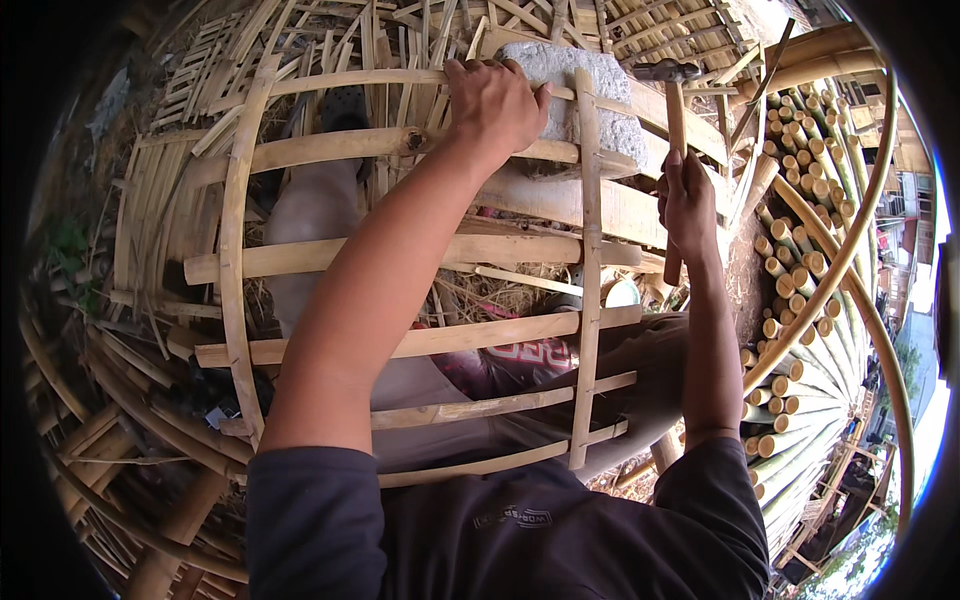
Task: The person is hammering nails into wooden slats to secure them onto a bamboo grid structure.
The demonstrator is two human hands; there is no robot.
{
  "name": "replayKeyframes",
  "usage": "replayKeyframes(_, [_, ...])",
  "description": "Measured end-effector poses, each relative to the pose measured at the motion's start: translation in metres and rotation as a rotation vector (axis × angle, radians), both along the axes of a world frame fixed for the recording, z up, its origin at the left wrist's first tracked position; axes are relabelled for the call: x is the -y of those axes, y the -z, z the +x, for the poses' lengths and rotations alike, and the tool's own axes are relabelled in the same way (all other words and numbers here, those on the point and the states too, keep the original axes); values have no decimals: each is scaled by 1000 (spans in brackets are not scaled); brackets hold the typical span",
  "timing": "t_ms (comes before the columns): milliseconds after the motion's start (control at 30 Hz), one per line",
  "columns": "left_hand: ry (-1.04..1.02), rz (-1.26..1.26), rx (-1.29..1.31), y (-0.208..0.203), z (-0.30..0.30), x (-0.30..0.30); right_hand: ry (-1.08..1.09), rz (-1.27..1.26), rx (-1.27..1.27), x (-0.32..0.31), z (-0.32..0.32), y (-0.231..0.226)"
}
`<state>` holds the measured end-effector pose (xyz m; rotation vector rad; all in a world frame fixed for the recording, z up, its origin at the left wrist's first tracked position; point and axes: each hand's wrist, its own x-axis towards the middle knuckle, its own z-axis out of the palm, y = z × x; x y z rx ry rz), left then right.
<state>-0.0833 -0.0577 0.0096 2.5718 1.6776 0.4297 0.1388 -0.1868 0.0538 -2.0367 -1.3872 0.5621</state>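
A round bamboo frame [240, 250], made of horizontal slats nailed to bent vertical strips, lies across my lap. My left hand [492, 102] grips its top slat where it rests against a grey stone block [600, 85]. My right hand [688, 200] is shut on the wooden handle of a hammer [672, 72], whose metal head is raised just right of the block and above the frame's edge. My legs show through the gaps between the slats.
Finished slatted bamboo panels [330, 40] are stacked at the back and left. A pile of cut bamboo poles [800, 250] with round ends fills the right side, with long bent strips [860, 300] arcing over it. Straw and shavings cover the ground.
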Motion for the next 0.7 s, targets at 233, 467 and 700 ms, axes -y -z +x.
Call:
replayKeyframes(233, [-40, 11, 27, 4, 1, -1, -43, -212, -47, -3, 5, 7])
replayKeyframes(467, [-6, -113, -73, -8, 4, 0, 6, 50, -121, 7, 0, 0])
replayKeyframes(700, [-29, 119, 4, 6, 0, -2, -113, -36, 195, -7, -2, 20])
